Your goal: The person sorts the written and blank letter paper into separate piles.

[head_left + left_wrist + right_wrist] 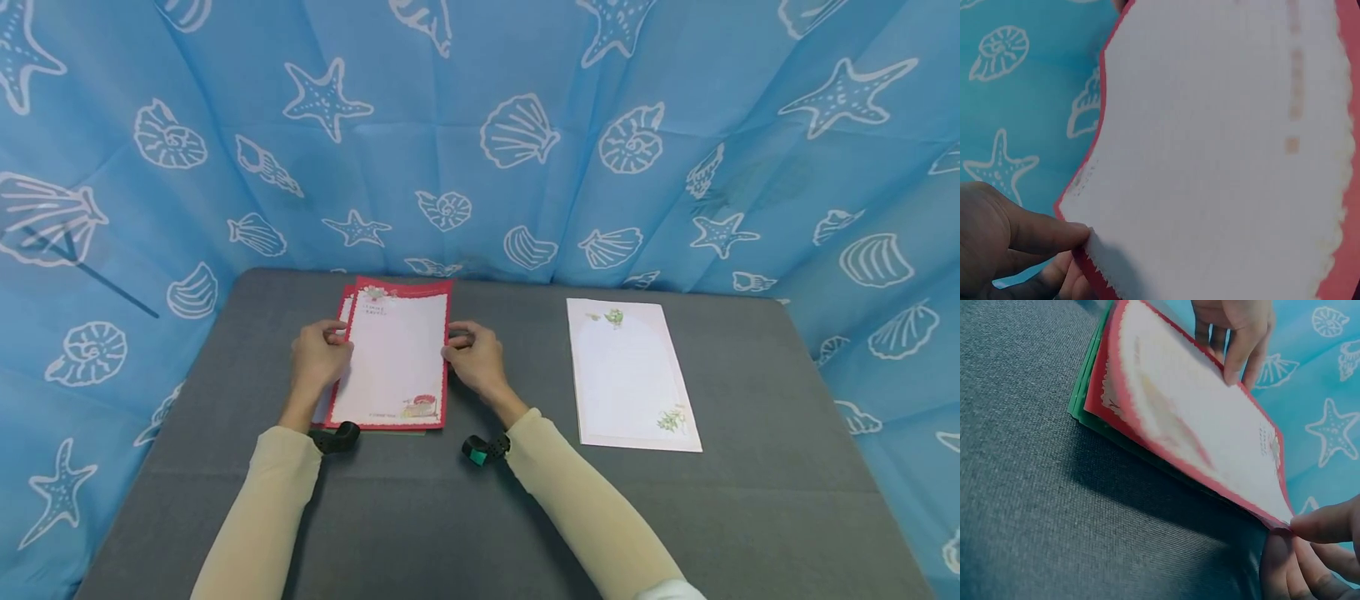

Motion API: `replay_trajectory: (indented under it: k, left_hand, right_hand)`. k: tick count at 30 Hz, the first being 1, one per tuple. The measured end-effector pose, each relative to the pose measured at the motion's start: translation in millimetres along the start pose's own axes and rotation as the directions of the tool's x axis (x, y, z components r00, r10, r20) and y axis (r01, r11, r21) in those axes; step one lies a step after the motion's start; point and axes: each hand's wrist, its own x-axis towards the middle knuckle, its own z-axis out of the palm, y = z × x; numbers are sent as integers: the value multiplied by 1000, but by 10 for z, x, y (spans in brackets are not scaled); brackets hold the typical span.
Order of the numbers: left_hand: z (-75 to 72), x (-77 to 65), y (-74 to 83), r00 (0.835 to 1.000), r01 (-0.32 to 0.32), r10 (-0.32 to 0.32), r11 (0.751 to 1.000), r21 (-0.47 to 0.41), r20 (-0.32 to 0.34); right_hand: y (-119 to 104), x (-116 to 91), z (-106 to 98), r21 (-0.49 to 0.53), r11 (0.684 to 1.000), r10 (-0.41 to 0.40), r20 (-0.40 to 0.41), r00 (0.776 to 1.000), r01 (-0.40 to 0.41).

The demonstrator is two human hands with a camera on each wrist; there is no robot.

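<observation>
A red-bordered sheet of letter paper (pixel 397 354) with small printed drawings is held up slightly by both hands. My left hand (pixel 321 358) pinches its left edge between thumb and fingers. The right hand (pixel 478 357) pinches the opposite edge. In the left wrist view the sheet bows between the thumb (pixel 1072 234) and the far side. Beneath it lies another red-edged sheet (pixel 1099 403), over a green-edged layer (pixel 1085 381). The right wrist view shows the held sheet tilted above that pile, with the left hand (pixel 1238 331) at its far edge.
To the right lies a white sheet or pad (pixel 630 375) with green leaf prints, on a grey cloth-covered table (pixel 525 517). A blue curtain (pixel 465 150) with white shells and starfish hangs behind. Black wrist straps (pixel 486 450) sit on both wrists.
</observation>
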Motion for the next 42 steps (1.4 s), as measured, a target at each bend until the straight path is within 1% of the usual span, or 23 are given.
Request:
replay_trajectory:
  k: [6,9,16,22,33,39,42]
  left_hand:
    - [1,8,-58,999,6,-5,999,32,-50]
    - [0,4,-73,998,15,-12,999,42,-64]
    - [-9,-5,-81,999,28,-24,996,84,-48]
    - [2,6,-78,998,58,-56,993,98,-28]
    - [18,14,-72,994,107,-105,989,97,-26]
    - [12,21,-75,993,114,-112,988,101,-22]
    - [3,1,-77,996,92,-89,991,101,-32]
  right_hand:
    - [13,33,45,2,1000,11,68,998,-11]
    - [15,45,59,-17,1000,18,93,996,-16]
    - [-32,72,88,-68,997,42,128,991,-34]
    - [-79,85,111,-80,995,68,162,984,-56]
    - [-105,82,107,-160,987,40,187,982,-10]
    - [-113,78,78,-175,985,38,197,980,-3]
    - [-113,59,37,-163,987,33,204,978,1]
